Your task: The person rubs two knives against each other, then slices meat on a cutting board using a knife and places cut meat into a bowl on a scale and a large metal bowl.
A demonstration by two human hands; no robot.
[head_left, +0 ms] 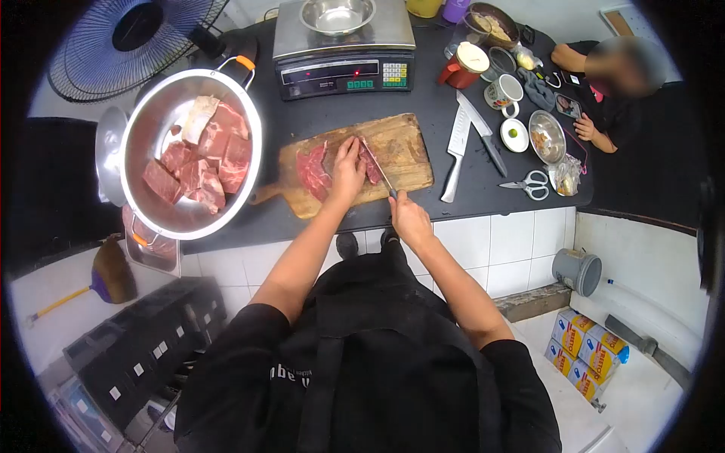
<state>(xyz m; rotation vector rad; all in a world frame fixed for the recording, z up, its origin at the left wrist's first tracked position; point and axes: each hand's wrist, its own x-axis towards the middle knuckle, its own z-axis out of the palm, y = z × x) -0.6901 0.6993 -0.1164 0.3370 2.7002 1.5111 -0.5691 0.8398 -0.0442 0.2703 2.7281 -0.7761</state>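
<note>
My right hand [411, 220] is wrapped round the handle of a kitchen knife [383, 171], its blade pointing away from me against a piece of raw red meat [371, 167]. With fingers together and bent, my left hand [348, 170] grips that meat just left of the blade. Cut raw meat [313, 171] lies on the wooden cutting board [408, 143], left of my left hand. The board rests on the black table, its handle pointing left. The fingertips of my left hand partly hide the meat.
A large steel pot [253, 128] of meat chunks stands left, near a fan [136, 30]. A weighing scale [343, 57] with a steel bowl is behind the board. To the right lie two knives [456, 143], scissors [529, 186] and a mug [502, 94]. A person [615, 90] holds a phone.
</note>
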